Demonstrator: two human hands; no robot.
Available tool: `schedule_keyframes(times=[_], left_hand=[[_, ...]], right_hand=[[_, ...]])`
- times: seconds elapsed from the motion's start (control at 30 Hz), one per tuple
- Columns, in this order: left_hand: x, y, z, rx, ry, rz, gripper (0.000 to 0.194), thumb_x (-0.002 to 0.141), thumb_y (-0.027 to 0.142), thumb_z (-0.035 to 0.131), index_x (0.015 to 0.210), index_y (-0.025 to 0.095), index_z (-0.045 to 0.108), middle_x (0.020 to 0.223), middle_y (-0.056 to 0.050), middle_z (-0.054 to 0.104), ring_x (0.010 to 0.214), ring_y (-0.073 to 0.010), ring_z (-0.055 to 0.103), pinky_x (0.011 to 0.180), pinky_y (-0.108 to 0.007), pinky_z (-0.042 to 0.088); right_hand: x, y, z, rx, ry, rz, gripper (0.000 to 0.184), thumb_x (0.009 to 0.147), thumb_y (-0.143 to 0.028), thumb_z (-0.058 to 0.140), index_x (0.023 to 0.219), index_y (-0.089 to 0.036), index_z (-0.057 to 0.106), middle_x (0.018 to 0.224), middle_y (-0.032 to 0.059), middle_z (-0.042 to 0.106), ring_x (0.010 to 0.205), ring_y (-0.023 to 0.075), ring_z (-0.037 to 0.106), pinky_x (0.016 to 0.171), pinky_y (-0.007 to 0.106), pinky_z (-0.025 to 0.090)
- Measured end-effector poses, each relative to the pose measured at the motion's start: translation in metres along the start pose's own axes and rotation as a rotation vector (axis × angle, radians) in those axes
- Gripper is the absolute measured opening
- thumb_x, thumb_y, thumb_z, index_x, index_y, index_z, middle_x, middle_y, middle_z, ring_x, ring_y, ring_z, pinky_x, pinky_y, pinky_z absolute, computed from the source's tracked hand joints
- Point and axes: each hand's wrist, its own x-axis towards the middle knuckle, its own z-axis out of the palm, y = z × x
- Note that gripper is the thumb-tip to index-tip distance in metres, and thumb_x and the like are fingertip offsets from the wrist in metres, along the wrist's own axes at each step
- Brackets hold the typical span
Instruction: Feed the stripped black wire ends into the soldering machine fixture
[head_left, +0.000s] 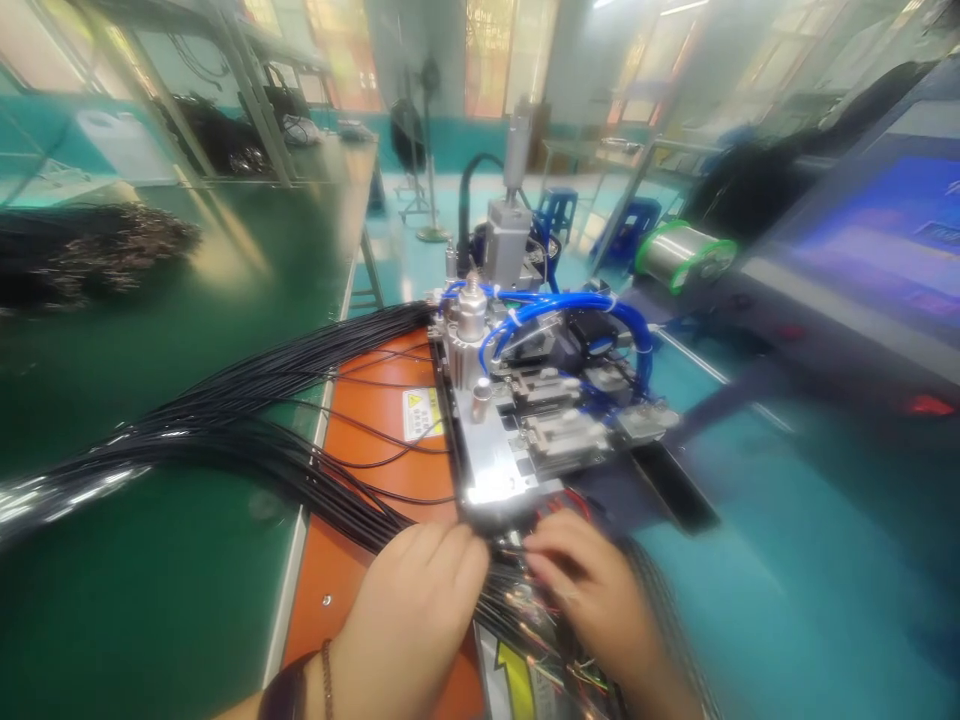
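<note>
My left hand [427,590] is closed, its fingers curled over black cables at the front of the machine; the fingertips are partly hidden. Close by on the right, my right hand [589,580] pinches what appears to be the end of a black cable, with thumb and fingers nearly together. Under and between both hands lies a cable bundle [499,605] with stripped, coloured wire ends. Just beyond stands a bench machine [499,445] with metal clamps, a cylinder and blue air tubes [641,340]. A second bundle of black cables [285,370] runs from the left to the machine's back.
The orange machine base [390,420] carries a warning label [424,414]. At left is a green table [202,590] with another cable pile [97,250]. A solder wire spool [686,255] and a lit screen [892,220] stand at right. Fans and blue stools are behind.
</note>
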Motion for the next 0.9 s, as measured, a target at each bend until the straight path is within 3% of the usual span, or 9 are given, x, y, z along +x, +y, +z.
schedule_keyframes(times=[0.1, 0.23, 0.37, 0.5, 0.6, 0.7, 0.83, 0.9], left_hand=[[0.001, -0.001, -0.002, 0.012, -0.056, 0.007, 0.038, 0.075, 0.007, 0.049, 0.113, 0.014, 0.052, 0.088, -0.006, 0.056, 0.076, -0.0223, 0.05, 0.064, -0.039, 0.047], [0.003, 0.001, -0.003, 0.018, -0.111, -0.022, 0.026, 0.076, 0.006, 0.048, 0.1, 0.016, 0.056, 0.081, -0.003, 0.053, 0.072, -0.0212, 0.047, 0.061, -0.038, 0.044], [0.006, 0.001, -0.001, 0.004, -0.158, -0.057, 0.04, 0.075, 0.004, 0.048, 0.113, 0.017, 0.053, 0.084, -0.004, 0.055, 0.076, -0.022, 0.048, 0.066, -0.04, 0.045], [0.008, 0.0, 0.0, -0.022, -0.165, -0.064, 0.041, 0.079, 0.004, 0.047, 0.116, 0.02, 0.054, 0.088, -0.003, 0.057, 0.078, -0.0216, 0.049, 0.067, -0.039, 0.045], [0.008, 0.0, -0.001, -0.062, -0.075, -0.051, 0.031, 0.083, 0.005, 0.046, 0.108, 0.02, 0.058, 0.096, -0.004, 0.058, 0.085, -0.0217, 0.051, 0.072, -0.039, 0.045], [0.006, 0.001, -0.001, -0.081, 0.109, -0.017, 0.026, 0.087, 0.008, 0.041, 0.104, 0.016, 0.058, 0.102, -0.006, 0.061, 0.09, -0.021, 0.053, 0.077, -0.038, 0.046], [0.001, 0.004, -0.002, -0.054, 0.234, 0.007, 0.023, 0.088, 0.011, 0.039, 0.101, 0.014, 0.058, 0.083, -0.005, 0.063, 0.074, -0.0181, 0.055, 0.065, -0.033, 0.047], [0.0, 0.005, -0.004, -0.036, 0.253, 0.006, 0.021, 0.087, 0.01, 0.039, 0.097, 0.014, 0.058, 0.076, -0.003, 0.061, 0.068, -0.0173, 0.055, 0.061, -0.032, 0.045]], right_hand=[[0.0, 0.0, -0.003, 0.046, -0.063, -0.059, 0.007, 0.087, -0.021, 0.06, 0.092, -0.022, 0.065, 0.086, 0.0032, 0.062, 0.083, 0.0165, 0.059, 0.074, 0.027, 0.048], [0.003, 0.001, -0.01, -0.075, -0.144, 0.016, 0.026, 0.081, -0.024, 0.067, 0.106, -0.024, 0.061, 0.106, 0.0057, 0.059, 0.1, 0.0203, 0.055, 0.086, 0.031, 0.046], [0.007, -0.007, -0.011, -0.212, -0.218, 0.049, 0.005, 0.086, -0.023, 0.061, 0.087, -0.023, 0.066, 0.093, 0.0043, 0.058, 0.092, 0.0195, 0.053, 0.082, 0.031, 0.045], [0.008, -0.015, -0.007, -0.22, -0.22, 0.002, 0.013, 0.09, -0.02, 0.053, 0.082, -0.02, 0.063, 0.087, 0.0037, 0.056, 0.086, 0.0178, 0.052, 0.075, 0.029, 0.044], [0.007, -0.018, -0.005, -0.229, -0.143, -0.068, 0.014, 0.092, -0.02, 0.05, 0.084, -0.02, 0.062, 0.087, 0.004, 0.055, 0.085, 0.0178, 0.051, 0.073, 0.03, 0.043], [0.001, -0.018, -0.002, -0.235, -0.036, -0.136, 0.012, 0.091, -0.02, 0.052, 0.087, -0.021, 0.063, 0.086, 0.0038, 0.055, 0.083, 0.0176, 0.052, 0.074, 0.03, 0.043], [-0.01, -0.017, 0.007, -0.141, 0.099, -0.208, 0.016, 0.091, -0.024, 0.052, 0.098, -0.025, 0.067, 0.084, 0.0041, 0.058, 0.077, 0.0173, 0.056, 0.07, 0.03, 0.046], [-0.014, -0.016, 0.012, -0.093, 0.077, -0.208, 0.02, 0.093, -0.027, 0.048, 0.098, -0.026, 0.068, 0.081, 0.0043, 0.059, 0.073, 0.0175, 0.057, 0.068, 0.03, 0.047]])
